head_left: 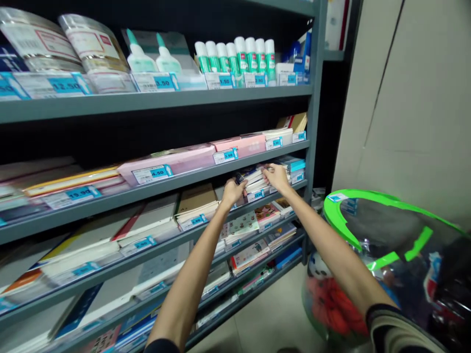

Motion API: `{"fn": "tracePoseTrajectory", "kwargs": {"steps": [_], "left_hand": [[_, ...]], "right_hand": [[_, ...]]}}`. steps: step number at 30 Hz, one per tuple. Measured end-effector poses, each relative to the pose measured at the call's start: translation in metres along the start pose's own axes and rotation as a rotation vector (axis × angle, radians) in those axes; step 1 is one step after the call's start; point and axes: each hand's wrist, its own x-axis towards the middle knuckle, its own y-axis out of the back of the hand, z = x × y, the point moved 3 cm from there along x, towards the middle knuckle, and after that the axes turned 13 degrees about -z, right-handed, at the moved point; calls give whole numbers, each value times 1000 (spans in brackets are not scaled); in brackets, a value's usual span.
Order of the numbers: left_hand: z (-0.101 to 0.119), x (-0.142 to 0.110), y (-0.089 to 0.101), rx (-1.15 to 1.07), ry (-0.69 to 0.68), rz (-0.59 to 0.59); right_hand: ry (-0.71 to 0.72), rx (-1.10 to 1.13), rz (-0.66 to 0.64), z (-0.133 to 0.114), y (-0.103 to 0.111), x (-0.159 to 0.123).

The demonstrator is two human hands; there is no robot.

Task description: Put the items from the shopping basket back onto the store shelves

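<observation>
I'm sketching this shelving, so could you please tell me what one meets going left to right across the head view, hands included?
12.50 tag, glue bottles, left hand, booklets between the hands, right hand, green-rimmed bin.

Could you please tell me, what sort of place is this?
Probably the stationery section of a shop: the shelves carry a row of glue sticks, stacks of what look like notebooks, and price tags along their front edges.

Gray shelving unit [318, 63]: upper shelf [184, 99] carries glue bottles [139, 60] at 11 o'clock and glue sticks [241, 60] at 12; a lower shelf [110, 265] carries booklets [255, 180] near centre, toward 3 o'clock, and notebooks [147, 218] at 8.
</observation>
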Motion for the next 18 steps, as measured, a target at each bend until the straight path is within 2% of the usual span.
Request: {"fn": "tracePoseTrajectory", "kwargs": {"steps": [4, 6, 8, 9, 10, 12, 13, 15, 17, 18], "left_hand": [[11, -1, 9, 19, 24, 7], [21, -8, 14, 40, 23, 23], [25, -29, 12, 34, -24, 82], [21, -48, 6, -4, -69, 121], [13, -74, -2, -63, -115, 161], [-23, -143, -29, -243, -144, 196], [-49, -184, -46, -301, -71, 191], [-109, -277, -80, -323, 179, 196], [-161, -365, -103, -214, 394, 264], [-182, -400, -112, -174, 496, 207]], "right_hand": [[34, -71, 21, -8, -1, 0], [52, -74, 52, -6, -3, -12], [76, -19, 130, 4, -8, -36], [93, 33, 183, 12, -11, -51], [110, 87, 231, 23, -15, -67], [130, 139, 270, 47, -26, -96], [130, 108, 244, 60, -32, -106], [119, -57, 146, 83, -44, -118], [109, -227, 86, 104, -52, -120], [106, -283, 78, 113, -54, -119]]}}
